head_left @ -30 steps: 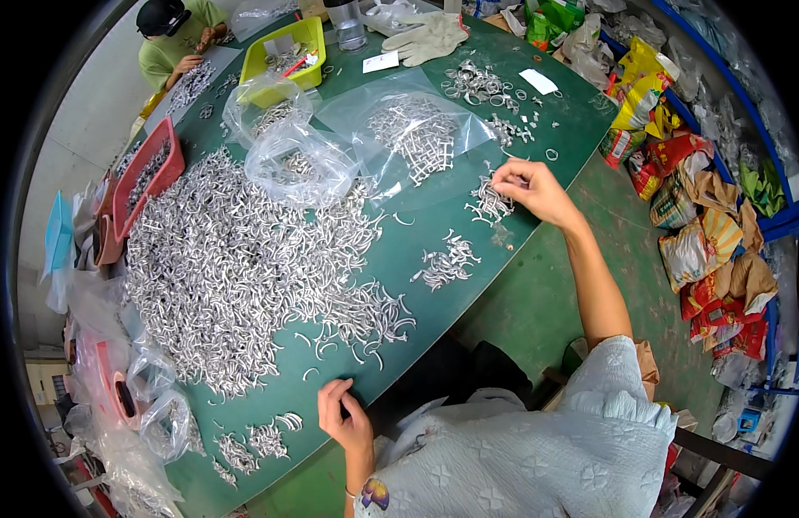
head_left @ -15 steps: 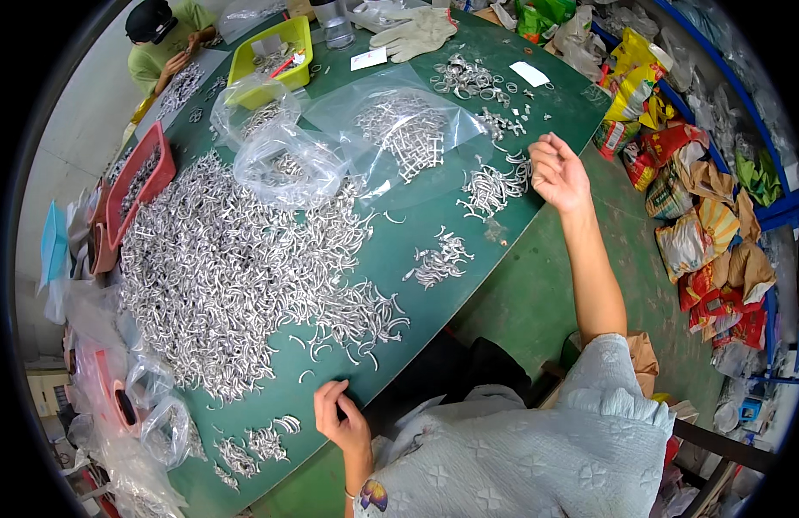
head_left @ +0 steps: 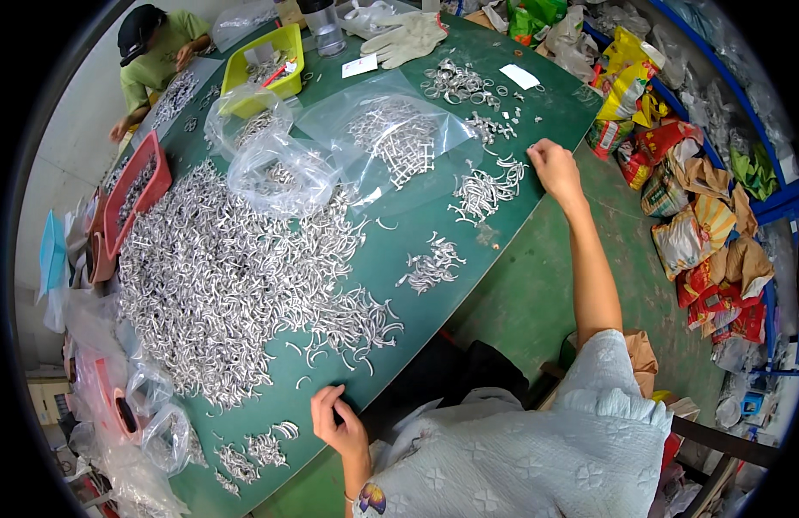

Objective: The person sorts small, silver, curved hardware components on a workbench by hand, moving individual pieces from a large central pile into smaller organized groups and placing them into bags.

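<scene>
Far left, a red tray point(head_left: 139, 192) sits at the edge of the green table point(head_left: 417, 233), and a big heap of curved metal hooks point(head_left: 209, 268) spreads across the middle. Left hand point(head_left: 337, 423) rests at the near edge, fingers curled loosely, holding nothing that shows. Clear bags point(head_left: 391, 138) lie beyond the heap, a yellow bin point(head_left: 266, 56) behind them. Right hand point(head_left: 553, 166) reaches to the far edge beside a small hook pile point(head_left: 484, 186), closed; what it grips, I cannot tell. Right again, coloured sacks point(head_left: 702, 233) crowd the green floor point(head_left: 538, 293).
</scene>
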